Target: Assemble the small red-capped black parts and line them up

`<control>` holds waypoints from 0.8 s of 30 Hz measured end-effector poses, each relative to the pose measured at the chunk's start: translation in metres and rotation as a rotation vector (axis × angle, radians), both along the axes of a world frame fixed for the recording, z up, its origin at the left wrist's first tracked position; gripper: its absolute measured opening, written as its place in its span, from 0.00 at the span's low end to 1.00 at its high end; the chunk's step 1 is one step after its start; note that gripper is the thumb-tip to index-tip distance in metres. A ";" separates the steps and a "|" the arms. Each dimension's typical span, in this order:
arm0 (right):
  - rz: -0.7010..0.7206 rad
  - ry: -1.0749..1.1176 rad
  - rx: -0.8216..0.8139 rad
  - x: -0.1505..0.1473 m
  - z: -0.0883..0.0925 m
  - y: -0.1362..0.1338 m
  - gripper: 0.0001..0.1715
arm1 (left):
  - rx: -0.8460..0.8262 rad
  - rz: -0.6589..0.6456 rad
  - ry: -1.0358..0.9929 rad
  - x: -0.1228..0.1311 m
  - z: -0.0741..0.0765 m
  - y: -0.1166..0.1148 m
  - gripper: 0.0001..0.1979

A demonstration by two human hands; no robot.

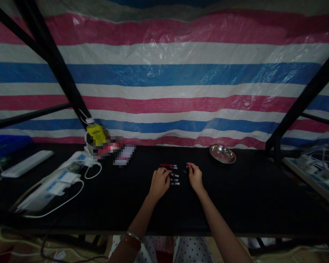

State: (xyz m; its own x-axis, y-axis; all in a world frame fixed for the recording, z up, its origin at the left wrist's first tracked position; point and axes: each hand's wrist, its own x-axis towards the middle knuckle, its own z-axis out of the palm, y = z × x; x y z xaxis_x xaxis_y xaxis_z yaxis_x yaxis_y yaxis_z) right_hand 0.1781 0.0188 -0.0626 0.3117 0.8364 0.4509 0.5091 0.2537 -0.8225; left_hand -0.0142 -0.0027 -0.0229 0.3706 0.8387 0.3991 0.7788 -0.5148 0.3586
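Observation:
Several slim pen-like pieces with silvery ends lie in a stack of rows on the black table, a silvery one [176, 183] nearest me. At the far side of the row is a red pen-like piece [166, 165]. My left hand [159, 181] rests over their left ends, its fingers curled and closed around a dark pen-like piece; the fingers cover much of it. To the right of the row, my right hand [195, 177] is closed in a pinch just above the table. A small dark piece [185, 171] shows at its fingertips, too small to name.
A round metal dish [223, 154] stands at the back right. A yellow bottle [97, 134], a white power strip [56, 184] and a looped white cable [76, 197] occupy the left. Black frame posts [57, 73] rise before a striped sheet [181, 73].

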 end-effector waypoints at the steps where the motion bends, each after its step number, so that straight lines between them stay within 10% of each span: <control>1: 0.008 -0.016 0.003 0.000 -0.001 0.000 0.17 | -0.014 0.012 0.006 0.000 0.000 0.000 0.16; 24: 0.066 -0.445 -0.037 -0.009 0.017 -0.014 0.14 | -0.001 0.062 0.034 -0.001 -0.001 0.000 0.11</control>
